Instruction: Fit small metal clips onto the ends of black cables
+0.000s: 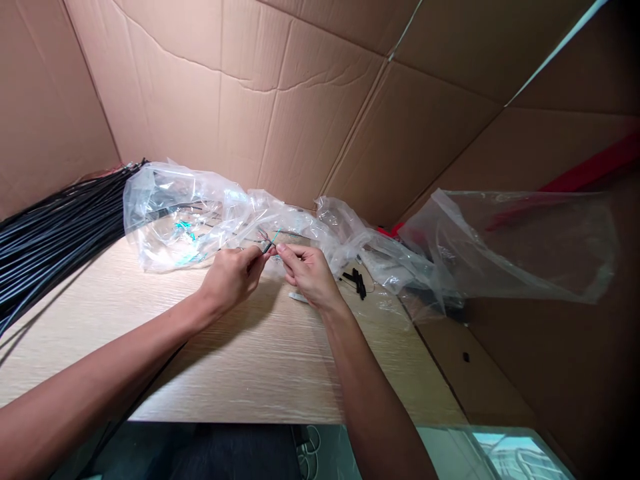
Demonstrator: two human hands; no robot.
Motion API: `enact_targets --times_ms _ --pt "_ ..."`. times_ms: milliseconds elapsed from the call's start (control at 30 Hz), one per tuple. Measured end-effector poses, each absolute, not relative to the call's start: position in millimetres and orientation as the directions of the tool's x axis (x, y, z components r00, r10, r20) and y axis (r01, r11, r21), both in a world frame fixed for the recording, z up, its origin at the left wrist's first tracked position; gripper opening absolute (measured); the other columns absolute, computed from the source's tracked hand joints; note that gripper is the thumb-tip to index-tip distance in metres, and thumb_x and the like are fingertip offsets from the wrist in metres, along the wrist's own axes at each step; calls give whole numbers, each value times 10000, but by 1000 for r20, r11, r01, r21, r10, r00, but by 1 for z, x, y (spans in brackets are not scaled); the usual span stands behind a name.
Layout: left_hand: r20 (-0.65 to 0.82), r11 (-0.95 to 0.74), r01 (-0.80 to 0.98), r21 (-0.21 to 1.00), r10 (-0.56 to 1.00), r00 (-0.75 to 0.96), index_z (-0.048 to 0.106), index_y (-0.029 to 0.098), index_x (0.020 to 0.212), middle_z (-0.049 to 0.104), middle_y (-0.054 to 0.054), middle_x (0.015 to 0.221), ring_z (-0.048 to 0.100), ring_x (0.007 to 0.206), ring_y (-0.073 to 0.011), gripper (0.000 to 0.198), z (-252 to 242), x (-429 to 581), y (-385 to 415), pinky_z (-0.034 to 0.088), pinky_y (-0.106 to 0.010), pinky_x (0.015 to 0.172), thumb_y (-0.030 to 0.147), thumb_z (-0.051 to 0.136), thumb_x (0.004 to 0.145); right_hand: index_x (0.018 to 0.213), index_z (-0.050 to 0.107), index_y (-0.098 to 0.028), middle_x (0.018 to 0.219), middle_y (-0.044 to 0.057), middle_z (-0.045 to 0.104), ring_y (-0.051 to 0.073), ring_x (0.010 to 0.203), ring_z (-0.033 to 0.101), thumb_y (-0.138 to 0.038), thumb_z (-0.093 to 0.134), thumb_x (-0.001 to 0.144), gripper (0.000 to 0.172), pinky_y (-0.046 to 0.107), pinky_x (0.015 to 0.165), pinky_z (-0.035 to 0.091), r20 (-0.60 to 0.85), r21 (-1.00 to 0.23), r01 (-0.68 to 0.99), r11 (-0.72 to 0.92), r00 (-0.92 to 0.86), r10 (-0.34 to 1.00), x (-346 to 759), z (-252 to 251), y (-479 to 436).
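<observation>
My left hand [231, 275] is closed on a black cable [267, 247] close to its end. Thin bare-looking wires [263, 235] fan out of that end, and a green strand [276, 236] sticks up beside them. The rest of the cable trails down under my left forearm past the table's front edge. Thumb and forefinger of my right hand [311, 272] are pinched together right at the cable end, touching or nearly touching it. What lies between those fingertips is too small to make out.
A thick bundle of black cables [60, 230] lies at the left. Crumpled clear plastic bags [225, 207] stretch along the back, with green bits [185, 230] seen through one. Short black pieces [357, 283] lie right of my hands on the wooden table [260, 373]. Cardboard walls [240, 87] enclose it.
</observation>
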State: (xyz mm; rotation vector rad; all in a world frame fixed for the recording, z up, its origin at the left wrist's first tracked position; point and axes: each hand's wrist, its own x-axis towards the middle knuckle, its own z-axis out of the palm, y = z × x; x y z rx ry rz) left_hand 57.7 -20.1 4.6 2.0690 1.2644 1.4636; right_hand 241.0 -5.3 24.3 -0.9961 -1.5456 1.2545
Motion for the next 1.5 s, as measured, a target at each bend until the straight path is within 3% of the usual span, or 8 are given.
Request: enact_targets --times_ms 167,367,567,667,867,1067,1267,1500 --pt "528 -555 368 746 830 182 620 192 677 602 -16 512 529 453 -112 351 10 55 -24 363 -229 510 298 593 1010 925 789 -209 583 -70 294 105 523 186 -578 727 931 374 307 480 132 147 -982 75 175 -285 947 243 26 -5" --pt "234 -216 -93 972 915 327 680 158 800 653 -40 597 538 415 -127 417 14 51 -15 413 -240 414 528 634 987 916 775 -212 588 -75 271 103 522 169 -562 724 945 356 304 487 133 124 -989 35 144 -330 936 246 30 -5" --pt "534 -545 389 743 833 148 666 172 675 610 -20 551 486 468 -102 311 12 55 -21 338 -235 495 327 698 943 873 770 -214 583 -68 280 107 523 191 -601 723 927 393 308 488 130 129 -983 85 161 -299 945 247 28 -5" --pt "548 -569 411 712 817 181 654 175 668 584 -5 499 498 441 -99 331 13 55 -25 349 -231 493 284 639 980 884 775 -211 580 -68 293 106 518 202 -582 715 942 380 311 488 140 135 -981 93 171 -306 942 247 28 -5" --pt "208 -212 -26 977 917 340 684 150 806 672 -25 601 570 392 -109 321 15 51 -18 410 -214 403 375 610 1023 890 780 -186 587 -78 265 98 523 176 -557 737 938 377 300 479 132 123 -990 25 140 -343 931 249 29 -4" --pt "-21 263 -362 895 833 553 711 146 860 587 36 560 381 313 -40 222 12 44 -8 294 -169 308 354 716 939 906 775 -184 585 -89 238 93 521 148 -575 729 941 395 285 474 126 89 -996 -13 91 -391 916 251 31 -4" --pt "163 -107 -161 981 905 393 717 127 902 675 -14 607 567 371 -98 327 7 52 -12 410 -193 350 439 689 998 871 774 -187 588 -80 268 92 520 189 -585 742 935 405 279 470 152 123 -990 27 141 -341 932 249 28 -3" --pt "254 -267 62 962 952 171 732 121 861 622 13 549 455 337 -58 273 6 53 -12 286 -184 337 346 653 995 856 764 -186 576 -77 307 88 511 225 -709 730 892 525 273 456 170 99 -986 108 131 -259 961 259 35 -2"
